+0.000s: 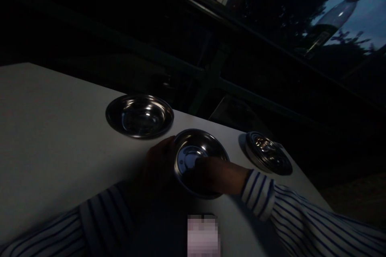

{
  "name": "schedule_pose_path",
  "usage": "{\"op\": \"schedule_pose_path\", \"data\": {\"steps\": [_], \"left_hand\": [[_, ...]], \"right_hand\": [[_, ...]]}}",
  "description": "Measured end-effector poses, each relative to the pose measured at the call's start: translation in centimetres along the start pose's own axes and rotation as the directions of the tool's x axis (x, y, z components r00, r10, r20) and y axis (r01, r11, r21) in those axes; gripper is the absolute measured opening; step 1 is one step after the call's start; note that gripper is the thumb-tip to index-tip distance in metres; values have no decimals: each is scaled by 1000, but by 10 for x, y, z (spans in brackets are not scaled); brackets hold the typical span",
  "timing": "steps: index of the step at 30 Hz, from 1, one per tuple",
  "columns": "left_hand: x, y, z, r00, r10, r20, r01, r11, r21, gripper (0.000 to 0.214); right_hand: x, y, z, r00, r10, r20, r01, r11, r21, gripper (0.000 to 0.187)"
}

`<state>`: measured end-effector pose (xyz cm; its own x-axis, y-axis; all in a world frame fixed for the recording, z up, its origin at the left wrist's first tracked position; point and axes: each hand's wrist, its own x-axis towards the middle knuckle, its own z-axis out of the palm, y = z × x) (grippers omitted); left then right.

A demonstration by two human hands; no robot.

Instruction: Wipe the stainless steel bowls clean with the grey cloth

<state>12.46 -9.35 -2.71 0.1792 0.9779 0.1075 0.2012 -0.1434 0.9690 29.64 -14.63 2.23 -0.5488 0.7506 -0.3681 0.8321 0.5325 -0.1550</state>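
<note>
A round, shiny steel bowl stands near the middle of the white table, tilted slightly towards me. At its left rim is my left hand, closed on the edge, with most of its fingers lost in shadow. My right hand reaches over the right side into the bowl. Its fingers look curled together against the inner wall, but darkness hides their tips and anything between them. Just beyond my left hand lies a wider, shallow steel bowl, which neither hand touches.
To the right, near the table edge, sits a round steel container with shiny items or cups in its top. A phone-like object with a blurred-out screen lies at the front of the white table. A plastic bottle stands by the window.
</note>
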Motion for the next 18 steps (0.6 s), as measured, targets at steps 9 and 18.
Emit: {"op": "schedule_pose_path", "data": {"steps": [9, 18], "left_hand": [[1, 0, -2, 999, 32, 14, -32, 999, 4, 30], [0, -1, 0, 1000, -7, -8, 7, 1000, -6, 32]], "right_hand": [[31, 15, -5, 954, 192, -229, -195, 981, 8, 25], [17, 6, 4, 969, 146, -198, -132, 988, 82, 27]]}}
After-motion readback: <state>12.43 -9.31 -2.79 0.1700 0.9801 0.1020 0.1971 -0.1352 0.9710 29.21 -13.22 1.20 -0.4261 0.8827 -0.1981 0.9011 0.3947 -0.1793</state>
